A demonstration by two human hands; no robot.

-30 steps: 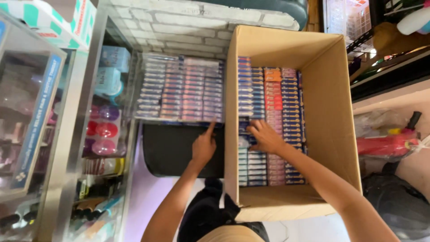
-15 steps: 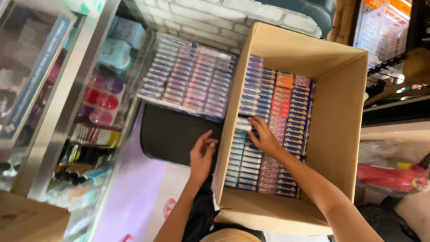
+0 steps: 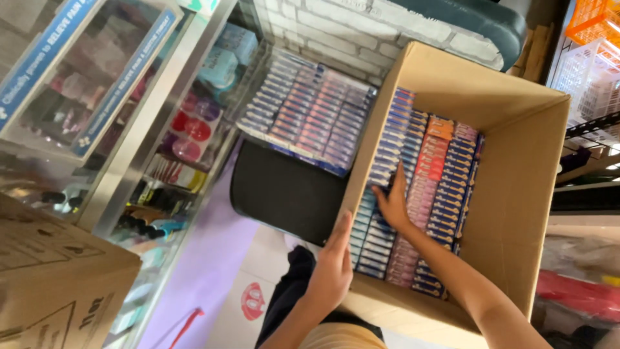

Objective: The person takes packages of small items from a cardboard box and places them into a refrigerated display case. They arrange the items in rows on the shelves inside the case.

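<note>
The right hand (image 3: 392, 205) lies flat, fingers spread, on the rows of small blue, orange and pink packets (image 3: 423, 194) standing on edge inside the large open brown cardboard box (image 3: 516, 194); it grips nothing. The left hand (image 3: 332, 271), fingers straight and together, presses against the box's near left wall from outside. Just left of the box stands a round black stool (image 3: 284, 190), and beyond it a flat clear-wrapped tray of similar packets (image 3: 310, 113). Glass display shelves (image 3: 129, 123) hold bottles and jars at far left.

Rows of slim blue, orange and pink cartons (image 3: 423, 187) fill the brown cardboard box (image 3: 516, 194).
</note>
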